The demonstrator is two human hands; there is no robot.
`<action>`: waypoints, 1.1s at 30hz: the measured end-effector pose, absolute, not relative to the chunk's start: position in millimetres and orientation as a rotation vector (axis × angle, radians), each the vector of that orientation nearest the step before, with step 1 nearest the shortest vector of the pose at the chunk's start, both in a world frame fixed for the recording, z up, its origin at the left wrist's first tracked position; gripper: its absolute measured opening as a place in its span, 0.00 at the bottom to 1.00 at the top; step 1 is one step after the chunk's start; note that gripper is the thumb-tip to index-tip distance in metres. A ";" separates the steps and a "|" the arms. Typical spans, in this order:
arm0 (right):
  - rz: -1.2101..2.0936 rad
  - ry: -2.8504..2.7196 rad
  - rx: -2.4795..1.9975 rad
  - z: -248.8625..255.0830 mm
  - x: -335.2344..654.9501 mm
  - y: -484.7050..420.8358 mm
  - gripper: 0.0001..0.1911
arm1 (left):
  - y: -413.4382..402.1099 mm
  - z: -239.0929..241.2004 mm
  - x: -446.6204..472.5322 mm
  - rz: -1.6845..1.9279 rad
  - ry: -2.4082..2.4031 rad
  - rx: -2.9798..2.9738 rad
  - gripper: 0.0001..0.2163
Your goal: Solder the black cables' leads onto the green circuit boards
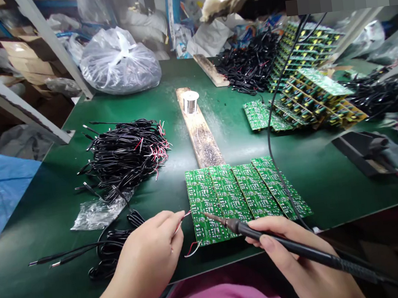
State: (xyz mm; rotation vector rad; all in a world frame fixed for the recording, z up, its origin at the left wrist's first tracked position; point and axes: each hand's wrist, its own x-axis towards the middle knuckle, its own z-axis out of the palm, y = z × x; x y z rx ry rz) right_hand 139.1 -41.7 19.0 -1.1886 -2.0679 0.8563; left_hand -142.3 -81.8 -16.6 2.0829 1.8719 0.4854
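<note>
In the head view, a green bench is seen from above, with four green circuit boards laid side by side near its front edge. A soldering iron is gripped like a pen by the right hand, thumb and fingers closed around its black handle. Its tip is pointed at the leftmost board; whether the two touch cannot be told. Thin red and white wire ends are pinched between the thumb and fingers of the left hand, just beside that board's left edge. Another red and white wire pair is seen at the board's lower left corner.

Looped black cables are partly hidden by the left hand. Farther left, a heap of black cables is piled beside clear plastic wrap. Behind the boards, a white spool is stood on a scorched wooden strip. More boards are stacked at the right, and a tied plastic bag is set at the back left.
</note>
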 end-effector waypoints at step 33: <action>1.043 -2.034 -1.283 19.0 124.4 -42.1 0.09 | -66.1 -16.5 -133.4 0.401 1.875 1.865 0.09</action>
